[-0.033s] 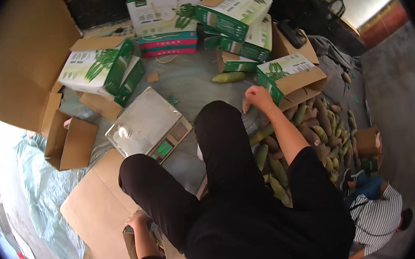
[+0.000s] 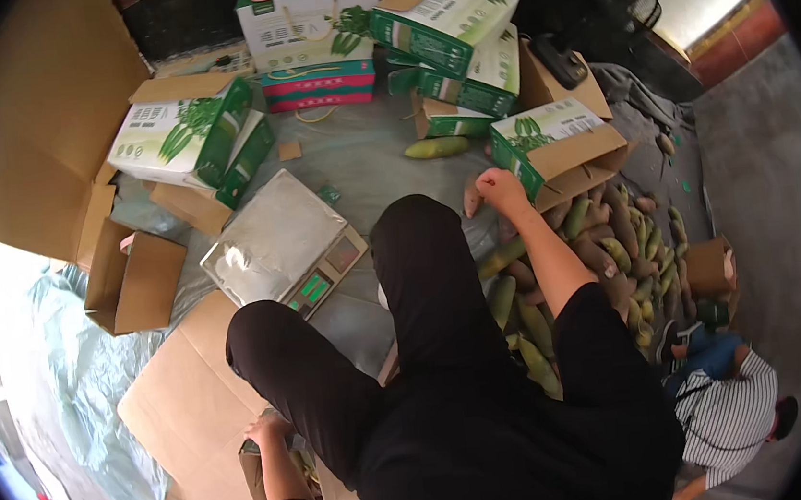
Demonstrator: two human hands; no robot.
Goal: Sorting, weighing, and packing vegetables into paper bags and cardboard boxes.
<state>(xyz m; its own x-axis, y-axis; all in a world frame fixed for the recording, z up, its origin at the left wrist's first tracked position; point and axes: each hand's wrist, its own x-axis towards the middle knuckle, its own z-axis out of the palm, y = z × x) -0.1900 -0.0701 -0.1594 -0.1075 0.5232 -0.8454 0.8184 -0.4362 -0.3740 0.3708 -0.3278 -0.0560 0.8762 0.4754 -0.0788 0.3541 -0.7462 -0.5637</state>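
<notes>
Right hand [image 2: 501, 187]: I see it stretched forward past the knee, fingers closed on a brownish tuber [image 2: 472, 197] at the near edge of the pile [image 2: 613, 249]. The tuber sits just above the floor sheet, beside the open green-and-white carton [image 2: 554, 144], which lies tilted with its brown flap toward the hand.

Left hand [image 2: 265, 429]: low at my left side, gripping the top edge of a small brown box [image 2: 267, 485]. I cannot tell what is inside it; the box is half hidden by the leg.

Obstructions: my two black-trousered legs [image 2: 423, 286] fill the centre and cover the near part of the pile and the floor between the hands.

Around: a scale [image 2: 284, 247] with a foil-covered pan and a green display sits just left of the knee. A flat cardboard sheet [image 2: 193, 395] lies under the left leg. An open empty brown carton [image 2: 133, 280] stands further left. More green-and-white cartons [image 2: 192, 135] are stacked beyond the scale. One yellow-green tuber [image 2: 436, 147] lies alone near the far cartons. A person in a striped shirt [image 2: 725, 412] crouches at lower right, beside the pile.
</notes>
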